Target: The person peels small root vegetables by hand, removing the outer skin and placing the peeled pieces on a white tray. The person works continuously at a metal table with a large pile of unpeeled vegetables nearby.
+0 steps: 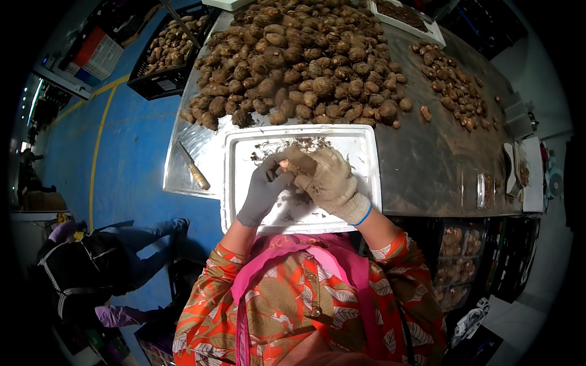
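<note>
Both my hands meet over a white foam tray [300, 228], around one small taro corm [284, 163] whose pinkish end shows between the fingers. My left hand [270, 185], in a grey glove, grips the corm from the left. On its other side is my right hand [330, 180], in a soiled off-white knitted glove with a blue cuff edge, its fingers closed against the corm. Most of the corm is hidden by the gloves. Dark root scraps and soil [316, 142] lie in the tray beneath and beyond my hands.
Beyond the tray, a large heap of taro [297, 68] covers the metal table [425, 178]. A wooden-handled knife [198, 176] lies left. A smaller taro pile [451, 84] sits right. A black crate of taro [169, 50] stands at the far left. Another person [87, 270] is at lower left.
</note>
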The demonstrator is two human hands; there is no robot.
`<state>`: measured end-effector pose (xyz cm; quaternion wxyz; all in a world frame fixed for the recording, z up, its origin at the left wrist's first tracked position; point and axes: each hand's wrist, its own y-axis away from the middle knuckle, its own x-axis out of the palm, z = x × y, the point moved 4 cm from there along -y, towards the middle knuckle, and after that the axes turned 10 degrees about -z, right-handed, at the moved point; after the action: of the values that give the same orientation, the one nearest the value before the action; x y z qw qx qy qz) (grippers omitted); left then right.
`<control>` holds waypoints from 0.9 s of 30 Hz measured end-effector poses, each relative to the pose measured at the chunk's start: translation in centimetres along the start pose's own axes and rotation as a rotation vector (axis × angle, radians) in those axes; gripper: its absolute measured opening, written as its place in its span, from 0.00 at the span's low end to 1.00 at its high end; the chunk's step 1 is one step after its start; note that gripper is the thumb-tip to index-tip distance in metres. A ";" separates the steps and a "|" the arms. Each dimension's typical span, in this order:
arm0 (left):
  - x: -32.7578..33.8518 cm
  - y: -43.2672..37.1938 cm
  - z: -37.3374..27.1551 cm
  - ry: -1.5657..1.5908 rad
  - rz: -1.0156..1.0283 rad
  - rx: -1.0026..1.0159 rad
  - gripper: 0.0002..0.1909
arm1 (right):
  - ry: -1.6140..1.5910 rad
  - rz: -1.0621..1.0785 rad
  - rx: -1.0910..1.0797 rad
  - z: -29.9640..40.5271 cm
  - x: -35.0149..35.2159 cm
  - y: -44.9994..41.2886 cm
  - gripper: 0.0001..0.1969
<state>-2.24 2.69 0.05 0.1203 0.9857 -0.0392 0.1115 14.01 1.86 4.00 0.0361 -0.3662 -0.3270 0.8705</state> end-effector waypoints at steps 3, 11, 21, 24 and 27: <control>0.2 0.1 0.3 0.006 0.010 0.000 0.22 | -0.169 0.134 0.257 0.3 -0.4 -0.5 0.23; 1.3 0.1 -0.7 0.302 0.078 -0.104 0.26 | -0.587 -0.060 0.444 0.1 -1.3 -0.8 0.28; 0.8 -0.3 0.4 0.371 0.128 -0.124 0.27 | -0.481 -0.084 0.260 0.3 -1.3 -0.6 0.28; 0.5 -0.3 0.5 0.355 0.080 -0.106 0.27 | -0.371 -0.065 0.214 0.6 -1.3 -0.8 0.26; 0.4 -0.4 0.5 0.239 0.092 -0.062 0.25 | -0.416 -0.006 0.363 0.7 -0.6 -0.5 0.26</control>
<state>-1.76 2.93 -0.40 0.1495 0.9583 -0.0731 0.2323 13.93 1.71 5.04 0.0359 -0.1662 -0.1669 0.9712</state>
